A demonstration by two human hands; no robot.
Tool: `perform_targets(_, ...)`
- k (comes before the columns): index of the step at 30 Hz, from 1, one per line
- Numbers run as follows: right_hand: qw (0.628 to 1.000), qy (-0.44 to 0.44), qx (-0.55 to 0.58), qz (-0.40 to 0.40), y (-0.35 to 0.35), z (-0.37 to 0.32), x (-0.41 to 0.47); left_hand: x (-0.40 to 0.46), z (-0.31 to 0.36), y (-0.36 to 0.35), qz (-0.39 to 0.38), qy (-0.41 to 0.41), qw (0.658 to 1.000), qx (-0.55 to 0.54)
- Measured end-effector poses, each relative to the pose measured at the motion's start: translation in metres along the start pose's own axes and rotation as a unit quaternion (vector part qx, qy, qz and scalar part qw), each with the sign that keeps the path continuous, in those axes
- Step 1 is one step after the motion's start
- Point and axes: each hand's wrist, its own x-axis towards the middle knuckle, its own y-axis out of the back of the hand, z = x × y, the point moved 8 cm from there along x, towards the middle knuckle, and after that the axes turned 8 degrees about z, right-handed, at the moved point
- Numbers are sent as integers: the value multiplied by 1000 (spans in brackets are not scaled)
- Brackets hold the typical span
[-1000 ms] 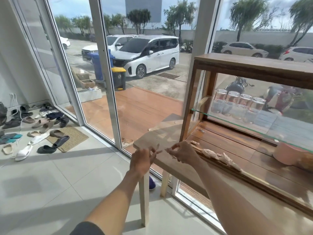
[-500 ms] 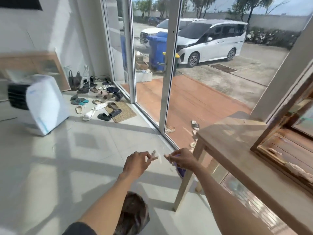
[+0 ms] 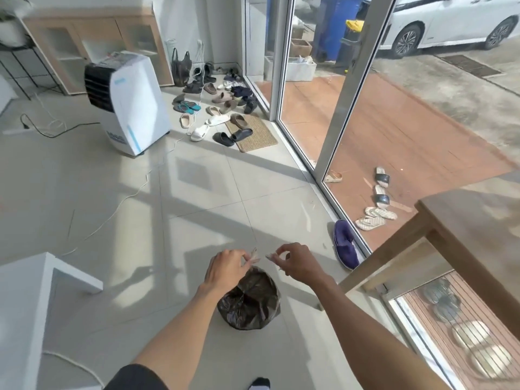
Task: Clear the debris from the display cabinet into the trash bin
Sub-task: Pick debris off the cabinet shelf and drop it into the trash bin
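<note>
A small trash bin lined with a dark plastic bag stands on the tiled floor below my hands. My left hand hovers over the bin's far left rim, its fingers pinched on a small pale scrap of debris. My right hand is level with it, just past the bin's far right rim, and pinches another small scrap. The display cabinet is out of view; only the corner of the wooden table that carries it shows at the right.
A purple slipper lies by the glass wall right of the bin. A white air cooler stands further back on the left, with its cable across the floor. Several shoes surround a doormat. A white table corner is at near left.
The view has swung left and down, away from the cabinet. Both hands carried their scraps from the cabinet shelf to above the bin, which has come fully into view.
</note>
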Motion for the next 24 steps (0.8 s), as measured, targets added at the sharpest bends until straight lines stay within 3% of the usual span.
perform_targets(13, 998, 1, -56, -22, -74, 10, 16, -7, -57, -36, -11, 41, 999, -14)
perform_targets(24, 998, -8, -54, -40, -75, 18, 10, -22, -79, -47, -66, 51, 996, -6)
